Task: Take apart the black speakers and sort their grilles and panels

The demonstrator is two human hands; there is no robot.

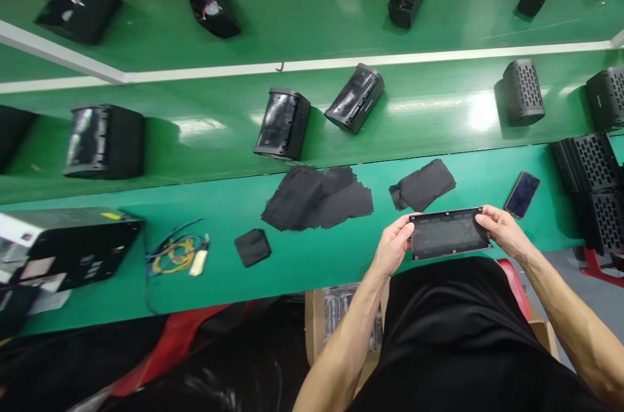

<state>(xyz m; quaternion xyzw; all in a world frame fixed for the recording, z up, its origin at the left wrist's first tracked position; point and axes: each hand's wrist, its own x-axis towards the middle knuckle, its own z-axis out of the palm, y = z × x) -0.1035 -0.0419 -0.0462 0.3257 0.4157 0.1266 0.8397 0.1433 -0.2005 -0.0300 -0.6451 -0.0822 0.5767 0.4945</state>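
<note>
Between my two hands is a dark rectangular panel (451,234) with a thin frame and small tabs along its edges. My left hand (394,243) grips its left end, thumb on top. The right end is pinched by my right hand (502,230), its thumb pressing on the face. Just beyond the panel lies a small stack of black sheets (426,183) on the green table (302,269). A larger spread of black sheets (319,197) is to the left, with a small black square piece (252,247) apart from it.
Beyond the table, black speaker-like housings (283,123) stand on a green conveyor (439,106). A phone (522,194) and stacked perforated covers (597,165) are at right. Coiled cables (178,255) and a metal-cased device (73,246) sit at left. An open carton (316,321) is below the edge.
</note>
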